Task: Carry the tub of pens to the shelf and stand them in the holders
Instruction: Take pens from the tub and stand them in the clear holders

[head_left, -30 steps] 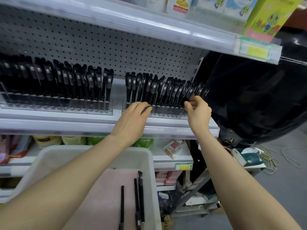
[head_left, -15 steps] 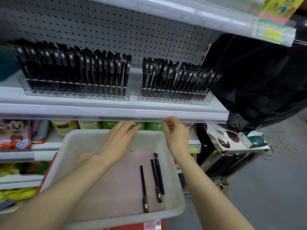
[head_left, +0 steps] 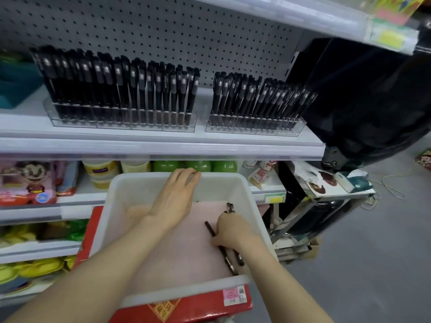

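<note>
A white tub (head_left: 253,201) with a pink lining stands below the shelf on a red box. A few black pens (head_left: 225,255) lie in its right half. My right hand (head_left: 229,231) is down in the tub, fingers curled over those pens. My left hand (head_left: 176,197) hovers over the tub's far side, fingers straight and reaching toward the far rim, holding nothing. On the shelf (head_left: 163,145) above, two clear holders stand full of upright black pens, the left holder (head_left: 121,118) and the right holder (head_left: 255,125).
A pegboard backs the shelf, and another shelf edge with a yellow tag (head_left: 389,38) hangs above. Lower shelves hold green bottles (head_left: 198,165) and packaged goods. A black bag (head_left: 373,101) and a small stand with clutter (head_left: 338,185) are at the right, on grey floor.
Both hands came down from the right holder to the tub. My right hand has dropped onto the pens inside it; the view tilted downward.
</note>
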Available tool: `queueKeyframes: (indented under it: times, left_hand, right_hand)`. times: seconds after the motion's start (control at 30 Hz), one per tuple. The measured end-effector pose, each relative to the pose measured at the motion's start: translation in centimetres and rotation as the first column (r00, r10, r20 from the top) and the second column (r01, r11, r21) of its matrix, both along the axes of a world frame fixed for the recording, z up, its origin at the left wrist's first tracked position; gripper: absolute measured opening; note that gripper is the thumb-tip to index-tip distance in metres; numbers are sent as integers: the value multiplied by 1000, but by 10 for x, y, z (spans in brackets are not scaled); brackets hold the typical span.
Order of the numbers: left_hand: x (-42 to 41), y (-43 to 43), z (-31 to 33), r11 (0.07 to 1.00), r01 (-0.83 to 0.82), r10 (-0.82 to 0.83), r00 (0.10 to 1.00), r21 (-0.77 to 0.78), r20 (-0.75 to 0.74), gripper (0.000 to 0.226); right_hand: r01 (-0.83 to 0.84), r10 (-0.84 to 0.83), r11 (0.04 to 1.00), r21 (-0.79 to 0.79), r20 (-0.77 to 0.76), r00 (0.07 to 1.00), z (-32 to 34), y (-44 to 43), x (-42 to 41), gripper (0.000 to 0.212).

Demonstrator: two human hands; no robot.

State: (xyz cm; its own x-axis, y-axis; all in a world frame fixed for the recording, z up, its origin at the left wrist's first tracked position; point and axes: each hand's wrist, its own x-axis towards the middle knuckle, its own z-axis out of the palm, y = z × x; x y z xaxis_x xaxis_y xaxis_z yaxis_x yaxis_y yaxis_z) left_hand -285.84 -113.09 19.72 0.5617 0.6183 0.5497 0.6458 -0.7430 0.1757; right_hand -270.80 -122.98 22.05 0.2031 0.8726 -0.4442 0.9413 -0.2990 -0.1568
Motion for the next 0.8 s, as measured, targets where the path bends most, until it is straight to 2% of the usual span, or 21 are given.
queueKeyframes:
  times: [0.07,0.13,0.27,0.37,0.43,0.53,0.6,0.7,0.73,0.8]
  left_hand:
    - [0,-1,3,1000,5,-4,1000,-21,15,56]
    - [-1,-4,8,999,34,-33,999,-31,22,55]
    - [4,-7,20,984,179,-180,983,-14,-39,50]
    - [12,-3,31,985,173,-172,983,13,-55,29]
    - [19,2,37,987,154,-153,987,34,-40,12]
    - [30,10,42,992,119,-118,993,51,-22,11]
    - [38,13,47,995,84,-84,996,50,5,12]
    - [57,13,61,998,56,-58,997,36,43,12]
    - [64,13,66,998,53,-55,997,30,52,13]
    - [79,13,78,998,51,-53,997,26,56,15]
  right_hand:
    - [33,-31,999,38,-37,999,2,2,1,8]
    - [56,-45,992,111,-96,994,9,7,4,13]
    - [65,-1,957,284,-220,975,38,17,12,20]
    - [73,36,924,376,-275,961,61,27,22,20]
    - [62,46,924,377,-270,962,75,32,34,16]
    - [121,16,908,401,-320,947,93,35,56,11]
    - [307,-27,830,465,-517,856,102,36,68,15]
    - [615,5,634,469,-798,603,108,40,79,21]
    - [681,25,590,433,-853,521,108,41,81,21]
    - [741,51,532,410,-889,455,106,44,86,23]
